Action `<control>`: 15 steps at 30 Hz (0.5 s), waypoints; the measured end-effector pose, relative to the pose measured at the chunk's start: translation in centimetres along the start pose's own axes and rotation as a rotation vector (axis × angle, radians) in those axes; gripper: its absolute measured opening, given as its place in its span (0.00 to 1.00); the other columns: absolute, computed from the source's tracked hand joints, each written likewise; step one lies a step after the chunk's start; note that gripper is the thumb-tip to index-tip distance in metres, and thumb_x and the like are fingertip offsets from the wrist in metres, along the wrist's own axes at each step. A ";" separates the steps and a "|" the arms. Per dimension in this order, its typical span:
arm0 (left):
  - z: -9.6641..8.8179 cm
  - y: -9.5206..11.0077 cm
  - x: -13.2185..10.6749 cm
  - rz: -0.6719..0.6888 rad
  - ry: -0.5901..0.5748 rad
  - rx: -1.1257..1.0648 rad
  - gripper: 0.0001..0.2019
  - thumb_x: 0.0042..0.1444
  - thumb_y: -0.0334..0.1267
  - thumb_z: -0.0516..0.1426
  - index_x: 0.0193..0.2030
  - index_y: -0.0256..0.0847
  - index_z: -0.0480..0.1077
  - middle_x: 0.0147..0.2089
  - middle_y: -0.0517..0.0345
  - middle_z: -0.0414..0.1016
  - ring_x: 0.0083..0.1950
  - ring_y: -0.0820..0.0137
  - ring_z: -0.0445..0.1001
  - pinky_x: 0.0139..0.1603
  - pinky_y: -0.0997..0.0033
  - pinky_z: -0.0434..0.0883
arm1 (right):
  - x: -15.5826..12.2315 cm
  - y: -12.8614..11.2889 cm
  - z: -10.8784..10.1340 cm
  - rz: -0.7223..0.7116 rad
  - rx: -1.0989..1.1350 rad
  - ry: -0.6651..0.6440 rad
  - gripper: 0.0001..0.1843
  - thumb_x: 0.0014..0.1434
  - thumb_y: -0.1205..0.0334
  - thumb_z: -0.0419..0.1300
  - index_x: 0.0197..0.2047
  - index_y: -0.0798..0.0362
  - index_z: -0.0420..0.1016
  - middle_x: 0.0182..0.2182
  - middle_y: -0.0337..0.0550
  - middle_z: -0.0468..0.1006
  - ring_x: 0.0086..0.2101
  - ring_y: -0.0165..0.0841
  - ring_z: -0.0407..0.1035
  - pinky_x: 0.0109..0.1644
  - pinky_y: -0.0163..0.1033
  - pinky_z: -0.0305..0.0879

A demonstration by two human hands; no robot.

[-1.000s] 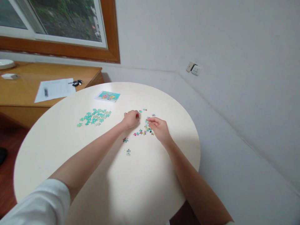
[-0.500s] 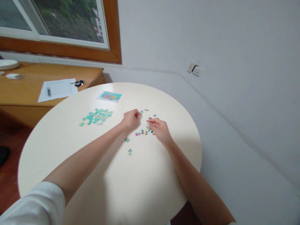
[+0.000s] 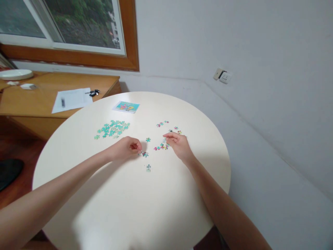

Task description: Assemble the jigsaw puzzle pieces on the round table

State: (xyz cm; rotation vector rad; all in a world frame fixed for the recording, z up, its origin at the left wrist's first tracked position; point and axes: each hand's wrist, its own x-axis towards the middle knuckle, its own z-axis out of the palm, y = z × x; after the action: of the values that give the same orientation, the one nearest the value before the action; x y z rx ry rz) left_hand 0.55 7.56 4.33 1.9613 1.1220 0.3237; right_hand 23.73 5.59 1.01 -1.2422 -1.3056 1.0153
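Note:
My left hand (image 3: 129, 148) is closed in a pinch, with a puzzle piece (image 3: 141, 152) at its fingertips. It is right beside a small group of joined pieces (image 3: 145, 155) on the round table (image 3: 125, 194). My right hand (image 3: 179, 145) hovers with its fingers stretched out above a cluster of colourful pieces (image 3: 163, 147), partly covering it. I see nothing held in it. A single green piece (image 3: 148, 139) lies between the hands. Nearer to me is a small pale joined bit of puzzle (image 3: 148, 168).
A heap of teal puzzle pieces (image 3: 113, 128) lies to the left. Behind it is a picture card (image 3: 127, 107). More loose pieces (image 3: 162, 123) lie beyond my hands. A wooden desk (image 3: 104, 81) bears a paper sheet (image 3: 73, 99) and keys (image 3: 94, 93). A wall stands at the right.
My left hand has moved back towards me and to the left, from the far pieces to the small joined group. A green piece now shows between the hands. My right hand stays almost still.

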 end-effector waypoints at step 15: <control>1.3 -0.9 -1.7 -0.079 -0.065 -0.068 0.10 0.42 0.44 0.59 0.23 0.39 0.68 0.22 0.62 0.72 0.24 0.74 0.66 0.25 0.77 0.62 | -1.3 0.0 2.5 0.084 0.090 -0.185 0.10 0.43 0.59 0.61 0.30 0.54 0.76 0.22 0.37 0.73 0.24 0.26 0.66 0.30 0.34 0.67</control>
State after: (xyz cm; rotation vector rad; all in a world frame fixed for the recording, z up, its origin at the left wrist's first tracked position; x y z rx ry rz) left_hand -0.23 5.73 3.13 1.8499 1.1289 0.2511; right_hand 21.20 4.43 0.58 -1.1647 -1.3413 1.2601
